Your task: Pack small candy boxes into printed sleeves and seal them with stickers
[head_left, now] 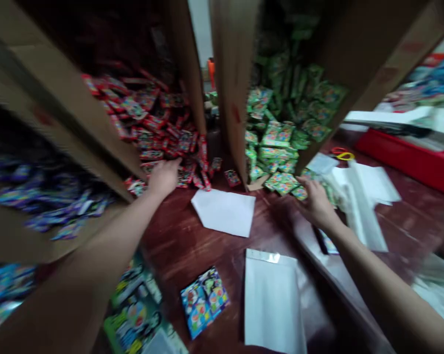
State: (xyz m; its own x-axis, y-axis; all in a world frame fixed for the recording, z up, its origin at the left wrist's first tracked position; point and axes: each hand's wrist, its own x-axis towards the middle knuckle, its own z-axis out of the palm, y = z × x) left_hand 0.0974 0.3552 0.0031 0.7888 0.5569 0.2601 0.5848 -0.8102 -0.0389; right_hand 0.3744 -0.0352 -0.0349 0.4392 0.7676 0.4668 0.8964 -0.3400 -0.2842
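We look down on a dark red-brown table [177, 246] crowded with open cardboard boxes lying on their sides. The left box [59, 98] spills red packets [159, 128] out of its mouth onto the table. The right box [232, 73] is far from us and just beside it, and it spills green packets [277, 142] the same way. At the far left edge a third box [22, 236] holds blue and purple packets [48, 196], which are blurred. A red tray [409, 157] sits at the right.

A white pouch [273, 300] lies near us in the middle of the table. A folded white sheet [225, 211] lies farther off, between the two spills. Clear plastic bags [358, 196] are heaped to the right of the green packets. At the near left lies a green printed pack [136, 309], with a small blue pack [205, 300] beside it.

Our left hand [164, 177] rests palm down on the near edge of the red packets. Its fingers are bent over them, but we cannot tell whether it grips any. Our right hand [315, 201] lies on the nearest green packets at the right box's mouth, with the fingertips down among them. Whether it holds one is not clear through the blur.

Scissors [341, 153] with red and yellow handles lie far right, beyond the bags.
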